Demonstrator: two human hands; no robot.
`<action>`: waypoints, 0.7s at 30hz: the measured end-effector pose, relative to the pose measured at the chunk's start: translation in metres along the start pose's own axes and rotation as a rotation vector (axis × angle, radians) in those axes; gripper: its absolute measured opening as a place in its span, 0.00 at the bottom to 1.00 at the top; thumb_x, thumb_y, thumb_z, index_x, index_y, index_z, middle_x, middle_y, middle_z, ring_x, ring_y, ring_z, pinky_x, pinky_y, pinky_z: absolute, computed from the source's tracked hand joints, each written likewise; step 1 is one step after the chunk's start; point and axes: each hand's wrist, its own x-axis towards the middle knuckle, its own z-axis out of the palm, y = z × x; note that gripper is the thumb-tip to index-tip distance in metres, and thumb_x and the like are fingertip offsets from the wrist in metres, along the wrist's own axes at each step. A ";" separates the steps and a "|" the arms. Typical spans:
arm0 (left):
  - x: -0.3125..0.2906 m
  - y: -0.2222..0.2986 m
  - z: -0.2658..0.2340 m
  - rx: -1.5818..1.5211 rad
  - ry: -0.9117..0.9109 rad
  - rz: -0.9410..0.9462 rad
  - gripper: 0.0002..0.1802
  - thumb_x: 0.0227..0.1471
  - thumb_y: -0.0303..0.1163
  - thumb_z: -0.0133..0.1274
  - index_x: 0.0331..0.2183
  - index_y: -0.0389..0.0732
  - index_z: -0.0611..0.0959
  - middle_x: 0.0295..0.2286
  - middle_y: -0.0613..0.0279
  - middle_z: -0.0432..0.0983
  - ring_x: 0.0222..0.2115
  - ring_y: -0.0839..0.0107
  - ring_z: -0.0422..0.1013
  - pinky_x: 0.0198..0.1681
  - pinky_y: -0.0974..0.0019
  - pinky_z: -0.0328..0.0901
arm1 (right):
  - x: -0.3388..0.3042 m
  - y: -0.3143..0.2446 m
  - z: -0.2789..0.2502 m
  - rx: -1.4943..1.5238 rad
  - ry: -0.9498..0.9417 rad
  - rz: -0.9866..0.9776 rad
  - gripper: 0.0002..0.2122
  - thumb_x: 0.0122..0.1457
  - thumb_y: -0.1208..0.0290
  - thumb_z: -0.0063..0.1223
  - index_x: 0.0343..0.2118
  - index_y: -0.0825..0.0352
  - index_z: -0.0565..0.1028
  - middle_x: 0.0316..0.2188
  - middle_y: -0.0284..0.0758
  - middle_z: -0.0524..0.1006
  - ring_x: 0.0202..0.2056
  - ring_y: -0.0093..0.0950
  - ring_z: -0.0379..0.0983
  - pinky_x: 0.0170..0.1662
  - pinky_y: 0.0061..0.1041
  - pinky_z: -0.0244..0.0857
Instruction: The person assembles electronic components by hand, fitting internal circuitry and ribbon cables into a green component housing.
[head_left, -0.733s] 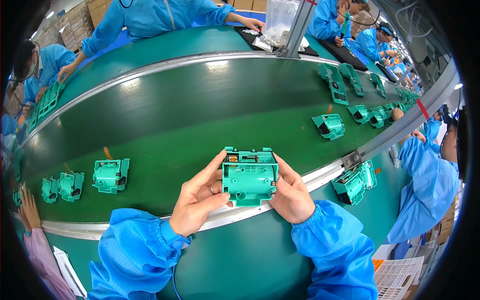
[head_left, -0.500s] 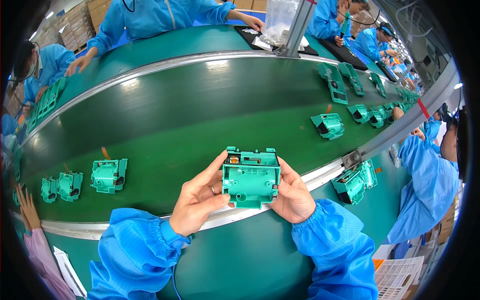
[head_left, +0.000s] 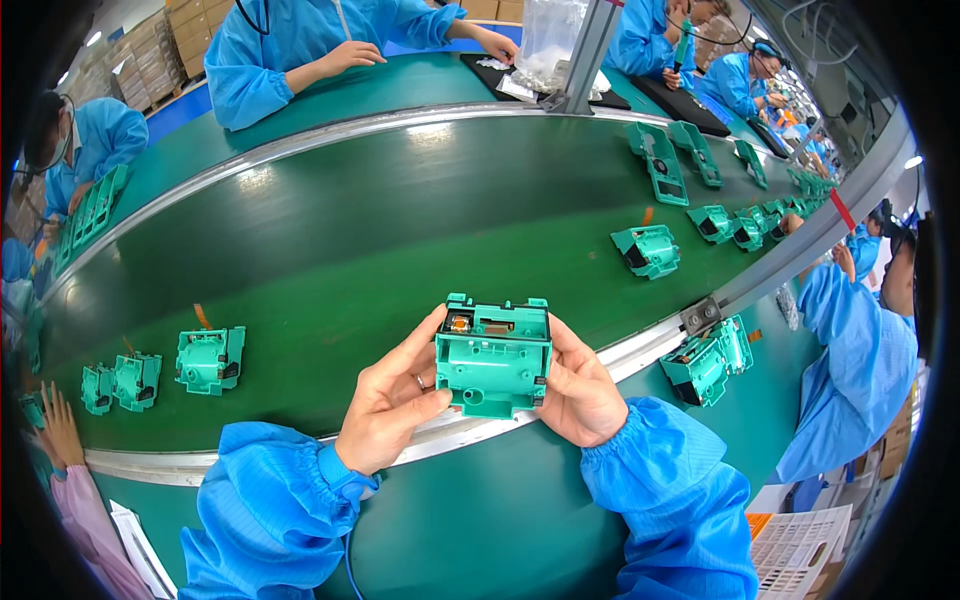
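Note:
Between my two hands is a green plastic housing (head_left: 492, 365), held up over the near metal rail of the belt. It has a hollow, rounded middle, a dark slot along its top and a small orange-brown part at the upper left corner. My left hand (head_left: 390, 395) grips its left side, thumb low on the front and fingers behind. On the right side, my right hand (head_left: 585, 390) pinches the edge near a small black piece, its other fingers partly hidden behind. A blue band circles my left wrist, with a cord running down from it.
Similar green housings (head_left: 210, 360) sit on the green belt (head_left: 330, 240) at left and right. Two more housings (head_left: 708, 362) rest on the bench right of me. A slanted metal post (head_left: 790, 265) rises there. Co-workers in blue line both sides; a pink-sleeved person's hand (head_left: 62, 430) is far left.
The housing in my hands has shifted slightly left and tipped a little, showing more of its top slot. Across the belt, a co-worker's hand has drawn in from the left.

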 end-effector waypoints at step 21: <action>-0.003 -0.009 0.006 0.841 0.074 0.215 0.57 0.33 0.26 0.63 0.56 0.34 0.41 0.47 0.51 0.55 0.50 0.59 0.57 0.51 0.58 0.56 | -0.007 0.019 -0.002 -0.350 -0.034 -0.163 0.21 0.51 0.86 0.47 0.50 0.69 0.64 0.41 0.39 0.71 0.42 0.27 0.68 0.46 0.26 0.62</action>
